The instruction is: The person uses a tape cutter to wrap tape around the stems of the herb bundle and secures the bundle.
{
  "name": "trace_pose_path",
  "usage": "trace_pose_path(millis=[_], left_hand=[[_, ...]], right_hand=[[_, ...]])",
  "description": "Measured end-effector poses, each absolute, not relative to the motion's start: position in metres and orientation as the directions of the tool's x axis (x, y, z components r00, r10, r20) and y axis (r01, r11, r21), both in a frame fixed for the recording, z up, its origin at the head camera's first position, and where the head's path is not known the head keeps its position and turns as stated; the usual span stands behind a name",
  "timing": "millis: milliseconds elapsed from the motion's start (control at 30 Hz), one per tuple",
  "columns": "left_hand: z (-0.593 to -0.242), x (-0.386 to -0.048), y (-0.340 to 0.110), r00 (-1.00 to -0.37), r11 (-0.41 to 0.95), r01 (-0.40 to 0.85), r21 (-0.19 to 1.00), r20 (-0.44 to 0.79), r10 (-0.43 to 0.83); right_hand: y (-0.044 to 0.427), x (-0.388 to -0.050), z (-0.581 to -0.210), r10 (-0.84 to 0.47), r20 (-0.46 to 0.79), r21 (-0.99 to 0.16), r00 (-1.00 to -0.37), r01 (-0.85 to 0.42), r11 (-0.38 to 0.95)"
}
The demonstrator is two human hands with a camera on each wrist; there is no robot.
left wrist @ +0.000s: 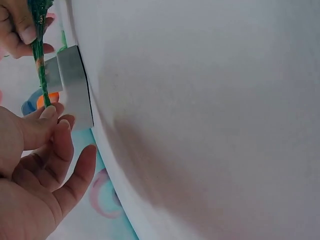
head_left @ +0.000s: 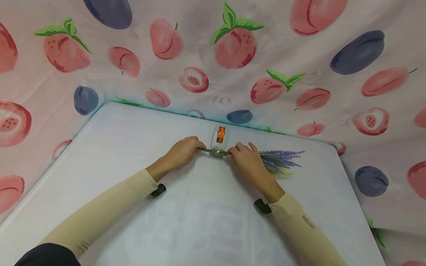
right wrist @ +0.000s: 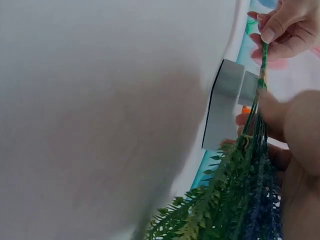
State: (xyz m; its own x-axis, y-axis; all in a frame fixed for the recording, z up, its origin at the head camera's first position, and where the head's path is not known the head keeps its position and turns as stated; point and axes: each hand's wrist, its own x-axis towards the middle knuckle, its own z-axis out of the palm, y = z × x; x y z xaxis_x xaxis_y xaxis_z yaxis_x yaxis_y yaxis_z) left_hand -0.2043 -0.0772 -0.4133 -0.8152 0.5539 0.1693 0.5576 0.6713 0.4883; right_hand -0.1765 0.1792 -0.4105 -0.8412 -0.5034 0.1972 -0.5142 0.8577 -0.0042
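Observation:
A bunch of lavender (head_left: 279, 159) with purple and yellow-green sprigs is held sideways between both hands. My left hand (head_left: 186, 150) pinches the tips of its green stems (left wrist: 42, 82) between thumb and forefinger, the other fingers loosely bent. Nearer the flowers, my right hand (head_left: 247, 162) grips the stems. A narrow tan band (right wrist: 262, 73) shows on the stems between the hands; what it is made of I cannot tell. Just behind the stems stands a tape dispenser (head_left: 214, 137) with an orange core, its grey body (right wrist: 225, 110) visible in the right wrist view.
The white-covered table (head_left: 186, 207) spreads out beneath both arms. Its far edge meets a fruit-printed curtain (head_left: 199, 48), which also hangs along both sides. Dark wrist cameras stick out beneath the beige sleeves (head_left: 110, 203).

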Motion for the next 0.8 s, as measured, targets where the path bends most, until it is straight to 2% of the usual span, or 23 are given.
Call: trace_pose_path(millis=[100, 300, 800], left_hand=[[-0.4133, -0.2047, -0.0774, -0.821, 0.68, 0.549, 0.486, 0.162, 0.547], [-0.4133, -0.2058, -0.077, -0.831, 0.688, 0.531, 0.495, 0.144, 0.538], [-0.4096, -0.2074, -0.0751, -0.836, 0.699, 0.522, 0.489, 0.131, 0.532]], right_hand=[[0.1793, -0.1776, -0.4111, -0.503, 0.178, -0.016, -0.846, -0.513, 0.858], [0.1818, -0.1788, -0.413, -0.518, 0.232, -0.023, -0.823, -0.537, 0.843], [0.1831, -0.1813, -0.4122, -0.479, 0.235, -0.076, -0.846, -0.507, 0.859]])
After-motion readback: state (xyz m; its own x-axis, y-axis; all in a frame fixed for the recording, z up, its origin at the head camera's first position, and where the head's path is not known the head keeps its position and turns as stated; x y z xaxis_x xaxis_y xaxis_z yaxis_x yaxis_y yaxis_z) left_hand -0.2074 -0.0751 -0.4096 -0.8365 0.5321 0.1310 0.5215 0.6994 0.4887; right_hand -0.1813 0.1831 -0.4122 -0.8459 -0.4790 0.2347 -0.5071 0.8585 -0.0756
